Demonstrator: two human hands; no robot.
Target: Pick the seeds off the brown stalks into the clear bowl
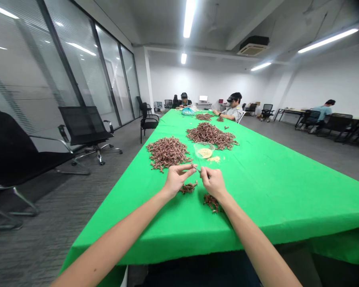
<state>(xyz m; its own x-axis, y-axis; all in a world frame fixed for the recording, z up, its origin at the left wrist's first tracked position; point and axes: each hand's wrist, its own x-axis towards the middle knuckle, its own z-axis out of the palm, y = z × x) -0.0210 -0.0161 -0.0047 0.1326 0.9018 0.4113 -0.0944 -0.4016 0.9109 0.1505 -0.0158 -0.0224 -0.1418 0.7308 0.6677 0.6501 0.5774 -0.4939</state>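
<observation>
My left hand (176,178) pinches a small brown, knobbly dried piece (193,165) between its fingertips. Close beside it, my right hand (212,180) is closed around a thin greyish tool (198,170), whose tip meets the piece; its exact kind is too small to make out. Below my left hand lies a little heap of dried brown pieces (189,187), and another small heap (211,203) sits under my right wrist. Just beyond the hands stands a clear plastic bowl (199,153) with pale grains inside. More pale bits (214,159) are scattered on the cloth to its right.
Large piles of the same pieces lie at the left (167,152) and behind the bowl (211,134) on the green tablecloth (272,179). Farther along are a blue plastic bag (188,111) and two seated people. Black chairs (83,125) stand left of the table.
</observation>
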